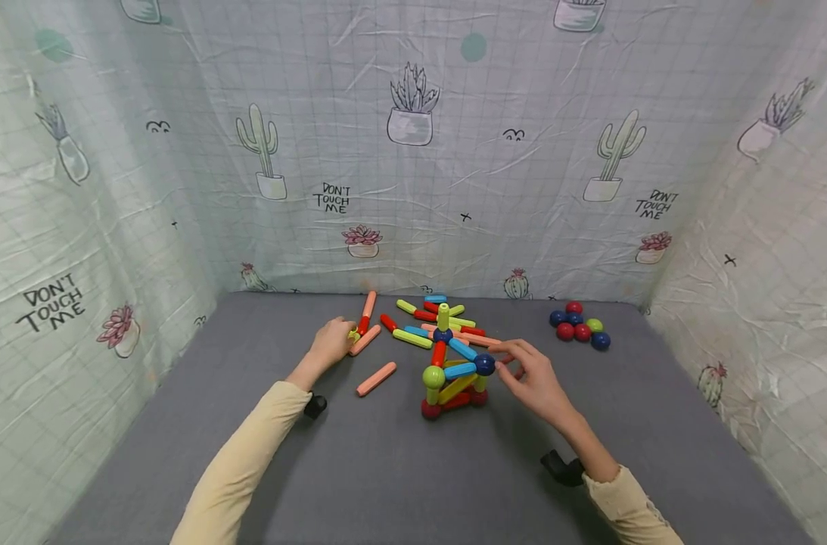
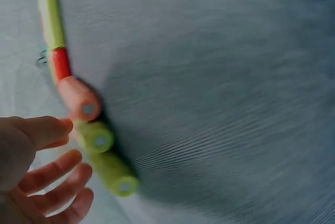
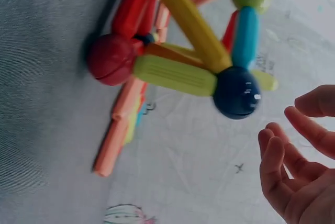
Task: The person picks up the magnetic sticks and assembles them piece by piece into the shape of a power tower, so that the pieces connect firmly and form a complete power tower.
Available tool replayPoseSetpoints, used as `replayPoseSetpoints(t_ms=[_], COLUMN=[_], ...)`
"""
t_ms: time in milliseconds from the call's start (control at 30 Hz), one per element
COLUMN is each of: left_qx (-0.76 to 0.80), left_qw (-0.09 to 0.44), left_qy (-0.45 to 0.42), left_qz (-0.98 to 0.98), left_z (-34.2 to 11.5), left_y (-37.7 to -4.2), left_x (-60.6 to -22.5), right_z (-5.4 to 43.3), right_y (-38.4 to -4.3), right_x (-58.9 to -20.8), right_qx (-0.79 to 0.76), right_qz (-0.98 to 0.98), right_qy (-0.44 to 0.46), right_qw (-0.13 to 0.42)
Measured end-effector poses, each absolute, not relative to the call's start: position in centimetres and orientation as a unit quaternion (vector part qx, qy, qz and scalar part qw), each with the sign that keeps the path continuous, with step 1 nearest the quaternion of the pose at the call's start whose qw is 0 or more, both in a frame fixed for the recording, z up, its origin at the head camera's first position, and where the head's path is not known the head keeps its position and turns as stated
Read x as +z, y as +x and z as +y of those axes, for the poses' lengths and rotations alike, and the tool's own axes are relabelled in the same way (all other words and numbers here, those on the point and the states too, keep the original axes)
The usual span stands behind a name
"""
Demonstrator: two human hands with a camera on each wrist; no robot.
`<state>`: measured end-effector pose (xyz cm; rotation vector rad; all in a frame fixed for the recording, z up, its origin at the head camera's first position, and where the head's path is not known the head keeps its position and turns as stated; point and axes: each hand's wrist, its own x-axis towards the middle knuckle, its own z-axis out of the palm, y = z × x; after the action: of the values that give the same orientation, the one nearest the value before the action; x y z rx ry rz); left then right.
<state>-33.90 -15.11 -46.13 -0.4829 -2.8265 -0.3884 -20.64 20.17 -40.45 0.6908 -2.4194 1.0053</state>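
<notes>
My left hand [image 1: 333, 342] reaches down at the left of the scattered rods, its fingertips right by a short yellow-green magnetic rod [image 2: 95, 139]. Another yellow-green rod [image 2: 116, 176] and a salmon rod [image 2: 79, 98] lie alongside; the fingers are spread, not wrapped round any of them. A frame of magnetic rods and balls stands mid-table, with red balls [image 1: 431, 409] at its base and an upright yellow-green rod [image 1: 443, 316] on top. Beside its dark blue corner ball [image 3: 236, 93] is my right hand [image 3: 298, 166], fingers loosely bent, with a gap to the ball in the right wrist view.
Behind the frame lies a loose spread of rods, among them a yellow-green one [image 1: 413, 338]. A single salmon rod [image 1: 376, 379] lies left of the frame. Several red, blue and green balls [image 1: 582, 331] cluster at the back right. A printed curtain [image 1: 454, 174] borders the table.
</notes>
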Motion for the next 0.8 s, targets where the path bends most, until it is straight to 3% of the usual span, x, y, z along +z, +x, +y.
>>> replayPoseSetpoints(t_ms=[267,600,800], left_qx=[-0.026,0.006,-0.017], left_qw=[0.133,0.098,0.104], left_qy=[-0.158,-0.157,-0.14], left_qz=[-0.978,-0.983,-0.985], left_z=[-14.6,-13.8,-14.0], left_y=[-33.6,-33.1,-33.1], left_x=[-47.3,-47.5,-47.6], right_z=[20.0,20.0,20.1], right_y=[-21.5,-21.6,-21.6], right_x=[-41.6,-41.7,-41.9], right_qx=[0.358,0.363,0.366], right_qz=[-0.886,-0.886,-0.886], right_qy=[0.243,0.247,0.243], right_qw=[0.165,0.151,0.15])
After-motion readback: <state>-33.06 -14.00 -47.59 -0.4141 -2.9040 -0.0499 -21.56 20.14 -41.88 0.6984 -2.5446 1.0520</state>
